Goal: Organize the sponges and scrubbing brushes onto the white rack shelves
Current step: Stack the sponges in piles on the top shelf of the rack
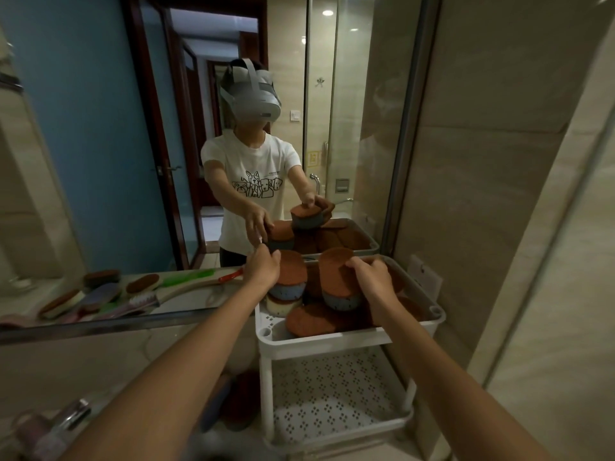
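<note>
A white two-shelf rack stands against the mirror. Its top shelf holds several oval sponges with brown scouring tops. My right hand grips one blue sponge with a brown top, lifted and tilted above the pile. My left hand rests on the far-left edge of another blue sponge, which is stacked on a yellow one. A flat brown-topped sponge lies at the shelf's front. The lower perforated shelf is bare.
The mirror reflects me, and more sponges and long-handled brushes appear in it on the counter at the left. Blurred sponges lie beside the rack's lower shelf. A tiled wall is close on the right.
</note>
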Demonstrator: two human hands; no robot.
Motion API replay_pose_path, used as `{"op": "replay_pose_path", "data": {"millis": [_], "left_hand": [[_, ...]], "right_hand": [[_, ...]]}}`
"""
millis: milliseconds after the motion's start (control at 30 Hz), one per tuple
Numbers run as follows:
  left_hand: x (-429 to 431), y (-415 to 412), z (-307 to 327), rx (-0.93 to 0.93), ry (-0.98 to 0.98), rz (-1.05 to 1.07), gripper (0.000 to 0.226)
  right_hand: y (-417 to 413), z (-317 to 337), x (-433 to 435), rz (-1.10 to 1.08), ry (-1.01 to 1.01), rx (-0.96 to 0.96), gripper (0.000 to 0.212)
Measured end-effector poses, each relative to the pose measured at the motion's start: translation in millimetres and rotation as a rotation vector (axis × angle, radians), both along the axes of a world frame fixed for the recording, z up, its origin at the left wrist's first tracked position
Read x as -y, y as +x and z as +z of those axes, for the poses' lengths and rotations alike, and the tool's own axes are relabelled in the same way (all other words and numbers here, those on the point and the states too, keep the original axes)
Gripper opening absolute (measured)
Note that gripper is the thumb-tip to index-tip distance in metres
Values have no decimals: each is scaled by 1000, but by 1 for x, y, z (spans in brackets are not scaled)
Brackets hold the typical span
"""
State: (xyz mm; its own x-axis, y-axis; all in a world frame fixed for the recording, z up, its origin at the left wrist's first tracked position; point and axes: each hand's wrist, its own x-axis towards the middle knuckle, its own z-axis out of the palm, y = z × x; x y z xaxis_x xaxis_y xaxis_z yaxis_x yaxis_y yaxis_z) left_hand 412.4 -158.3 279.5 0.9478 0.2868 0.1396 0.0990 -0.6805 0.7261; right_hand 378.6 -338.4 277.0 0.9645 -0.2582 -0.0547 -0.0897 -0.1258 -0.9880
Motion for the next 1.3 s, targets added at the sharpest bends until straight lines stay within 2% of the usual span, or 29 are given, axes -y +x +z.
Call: {"op": "replay_pose_path", "data": {"millis": [133,267,433,533,600,733,900,1067,1300], "left_hand": [[-4,-1,1,-17,-119,24,41],[-3,-3,0,-138,-325,-49,49],[1,-6,-6,-137,-471,-65,49],[2,-8,-8,-111,-473,-60,49],[2,-8,-10,-83,-469,-65,49],[3,-10,-12,-70,-525,-51,47],[6,-12,-13,-47,-542,-27,49],[7,-14,-12,-15,-523,-51,48],[5,-15,-10,-3,-383,-100,44]], "right_hand": [[11,5,-2,20,37,-29,49],[26,6,-17,72,-3,-24,35],[43,1,-32,82,-186,-35,13],[46,-2,-35,75,-308,-7,15],[45,-2,-36,78,-389,29,26],[43,-3,-39,162,-324,26,45],[41,-11,-37,173,-385,72,61],[42,-17,-38,211,-538,128,44],[39,-18,-39,259,-666,256,37]]}}
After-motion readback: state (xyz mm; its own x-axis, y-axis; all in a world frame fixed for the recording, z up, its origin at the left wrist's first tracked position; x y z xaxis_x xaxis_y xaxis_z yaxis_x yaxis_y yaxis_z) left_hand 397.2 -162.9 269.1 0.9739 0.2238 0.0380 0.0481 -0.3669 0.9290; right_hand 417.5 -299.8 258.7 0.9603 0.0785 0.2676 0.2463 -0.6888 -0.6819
